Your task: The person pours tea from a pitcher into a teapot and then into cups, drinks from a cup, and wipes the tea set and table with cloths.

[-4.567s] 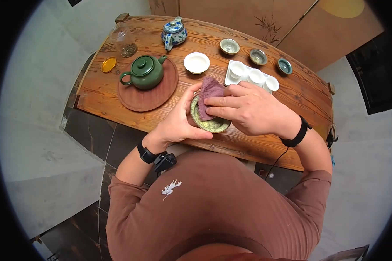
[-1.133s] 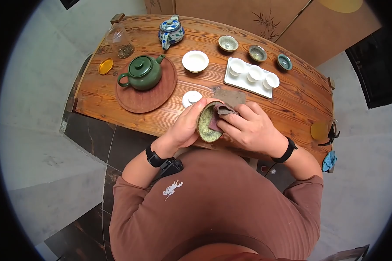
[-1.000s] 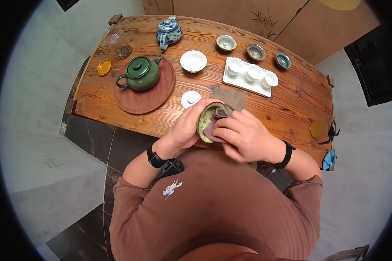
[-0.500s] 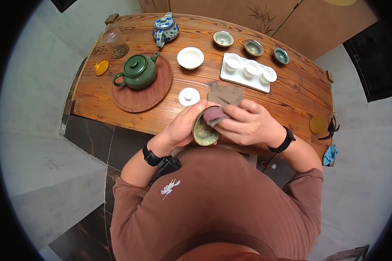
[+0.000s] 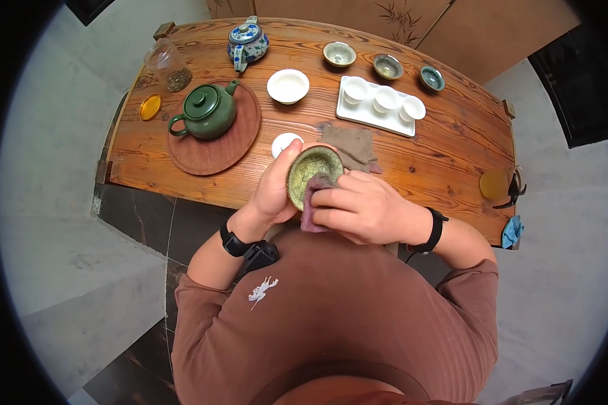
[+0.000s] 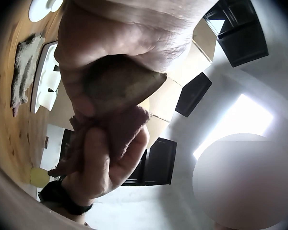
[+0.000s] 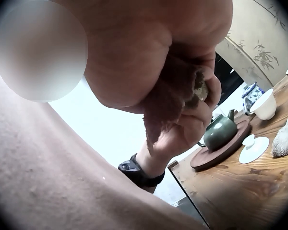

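Above the front edge of the table, my left hand (image 5: 271,192) holds a green crackle-glazed bowl (image 5: 309,170), tilted so that its inside faces the head camera. My right hand (image 5: 368,210) pinches a purple cloth (image 5: 311,214) over the bowl's near right rim, and one end of it hangs down outside. In the left wrist view the bowl's dark outer side (image 6: 122,86) shows under the left palm, with the cloth (image 6: 127,127) bunched against its edge. From the right wrist, the cloth (image 7: 165,103) hangs between the fingers and hides most of the bowl.
Just beyond the hands lie a white lid (image 5: 284,144) and a brown cloth (image 5: 348,144). A green teapot (image 5: 208,113) stands on a round wooden board (image 5: 231,150) at left. Farther back are a white bowl (image 5: 288,86), a white tray (image 5: 375,121) with cups, and a blue-and-white teapot (image 5: 248,46).
The cloth has moved from inside the bowl's upper right rim to its near right rim. The bowl has shifted slightly up and turned. Compared with the earliest frame, the lid and brown cloth show.
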A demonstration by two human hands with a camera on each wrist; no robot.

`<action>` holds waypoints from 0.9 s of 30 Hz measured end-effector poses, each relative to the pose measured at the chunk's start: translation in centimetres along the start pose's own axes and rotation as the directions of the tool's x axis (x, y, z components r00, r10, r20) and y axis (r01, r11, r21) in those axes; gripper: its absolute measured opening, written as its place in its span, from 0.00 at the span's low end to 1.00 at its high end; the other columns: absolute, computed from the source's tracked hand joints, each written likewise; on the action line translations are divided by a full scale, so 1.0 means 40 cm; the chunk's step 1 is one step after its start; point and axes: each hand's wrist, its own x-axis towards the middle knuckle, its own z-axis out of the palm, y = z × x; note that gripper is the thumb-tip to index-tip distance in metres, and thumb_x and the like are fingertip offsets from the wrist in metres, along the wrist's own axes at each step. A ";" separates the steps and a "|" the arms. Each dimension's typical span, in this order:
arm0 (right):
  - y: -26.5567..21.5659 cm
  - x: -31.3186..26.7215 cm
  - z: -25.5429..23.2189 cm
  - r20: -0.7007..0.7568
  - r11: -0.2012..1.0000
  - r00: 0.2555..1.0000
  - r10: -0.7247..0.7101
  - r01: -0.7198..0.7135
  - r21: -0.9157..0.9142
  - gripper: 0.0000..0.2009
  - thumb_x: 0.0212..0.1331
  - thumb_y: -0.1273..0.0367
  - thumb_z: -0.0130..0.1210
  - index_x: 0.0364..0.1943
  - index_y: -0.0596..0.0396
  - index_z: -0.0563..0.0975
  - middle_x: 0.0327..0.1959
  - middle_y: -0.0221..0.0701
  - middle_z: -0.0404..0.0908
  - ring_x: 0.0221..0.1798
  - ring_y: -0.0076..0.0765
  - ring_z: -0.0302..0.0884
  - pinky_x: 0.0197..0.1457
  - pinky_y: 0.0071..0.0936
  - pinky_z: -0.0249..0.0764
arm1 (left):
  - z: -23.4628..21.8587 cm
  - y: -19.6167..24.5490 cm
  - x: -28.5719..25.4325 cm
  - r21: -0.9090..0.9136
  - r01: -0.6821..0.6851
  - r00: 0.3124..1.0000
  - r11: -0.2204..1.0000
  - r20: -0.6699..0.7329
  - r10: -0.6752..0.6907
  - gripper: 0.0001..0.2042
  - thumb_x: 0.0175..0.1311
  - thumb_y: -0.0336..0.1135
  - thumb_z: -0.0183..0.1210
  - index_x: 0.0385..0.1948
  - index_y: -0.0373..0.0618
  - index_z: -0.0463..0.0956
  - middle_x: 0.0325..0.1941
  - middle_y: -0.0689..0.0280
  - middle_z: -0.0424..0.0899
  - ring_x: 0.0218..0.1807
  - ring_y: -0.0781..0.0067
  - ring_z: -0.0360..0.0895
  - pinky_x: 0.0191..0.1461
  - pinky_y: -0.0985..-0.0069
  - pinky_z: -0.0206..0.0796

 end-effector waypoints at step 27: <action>-0.007 -0.007 0.048 -0.197 0.983 0.965 0.172 -0.157 0.093 0.21 0.54 0.74 0.63 0.56 0.55 0.83 0.53 0.36 0.87 0.48 0.37 0.83 0.46 0.33 0.78 | -0.002 -0.005 0.012 0.172 -0.127 0.987 0.977 -0.076 0.142 0.26 0.86 0.48 0.34 0.58 0.35 0.76 0.53 0.57 0.84 0.54 0.68 0.82 0.62 0.68 0.75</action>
